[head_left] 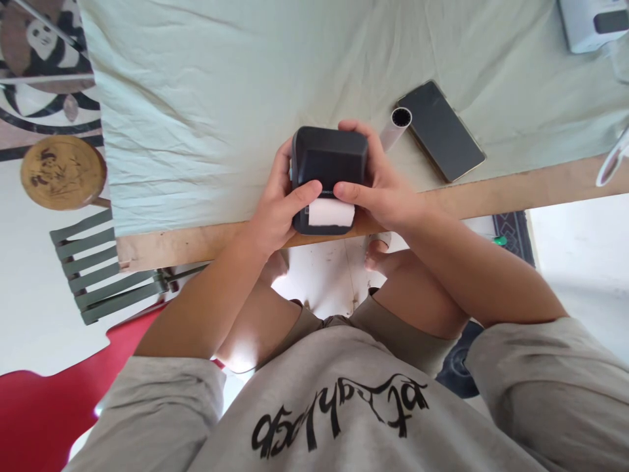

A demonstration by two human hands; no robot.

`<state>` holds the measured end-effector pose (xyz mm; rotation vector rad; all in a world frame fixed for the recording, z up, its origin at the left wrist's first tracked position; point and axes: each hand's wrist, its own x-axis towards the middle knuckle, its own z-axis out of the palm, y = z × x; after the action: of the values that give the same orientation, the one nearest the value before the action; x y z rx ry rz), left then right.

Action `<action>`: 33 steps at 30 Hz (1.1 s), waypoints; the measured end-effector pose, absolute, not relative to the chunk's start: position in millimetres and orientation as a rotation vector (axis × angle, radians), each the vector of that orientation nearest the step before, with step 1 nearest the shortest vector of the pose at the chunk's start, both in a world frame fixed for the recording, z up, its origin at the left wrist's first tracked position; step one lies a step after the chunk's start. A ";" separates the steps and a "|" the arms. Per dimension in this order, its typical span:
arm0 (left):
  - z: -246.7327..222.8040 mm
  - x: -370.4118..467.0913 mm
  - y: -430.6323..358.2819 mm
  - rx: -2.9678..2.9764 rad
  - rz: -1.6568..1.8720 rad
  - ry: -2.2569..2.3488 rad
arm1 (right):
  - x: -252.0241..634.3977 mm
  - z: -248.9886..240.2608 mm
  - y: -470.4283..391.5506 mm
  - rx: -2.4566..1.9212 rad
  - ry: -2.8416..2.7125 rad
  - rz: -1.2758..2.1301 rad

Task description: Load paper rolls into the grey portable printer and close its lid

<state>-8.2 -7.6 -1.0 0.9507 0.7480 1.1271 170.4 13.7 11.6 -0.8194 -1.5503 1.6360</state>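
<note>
Both of my hands grip a small black label printer at the table's front edge. My left hand is wrapped round its left side, thumb resting on the front face. On the opposite side, my right hand holds it the same way, with fingertips curling over the far corner. The two thumbs nearly meet at the middle. A strip of white paper shows at the printer's near end, just below my thumbs. The printer's underside and most of my fingers behind it are hidden.
A pale green cloth covers the table, whose wooden edge shows in front. To the right lie a dark phone and a white cylinder with a black end. A white device stands far right. A round wooden stool is left.
</note>
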 end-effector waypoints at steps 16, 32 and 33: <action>6.4 -7.5 -9.3 0.922 1.148 0.761 | 165.4 15.3 9.5 -0.982 -1.792 1.332; 17.2 -0.6 -7.1 0.771 1.163 0.750 | 171.6 16.6 15.0 -1.026 -1.798 1.367; 17.1 -0.8 -6.1 0.761 1.159 0.767 | 171.9 17.3 15.0 -1.037 -1.794 1.371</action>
<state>-0.8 -6.1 17.1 0.7606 0.7672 1.1586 171.9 15.0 17.3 -1.0375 -1.7945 1.3708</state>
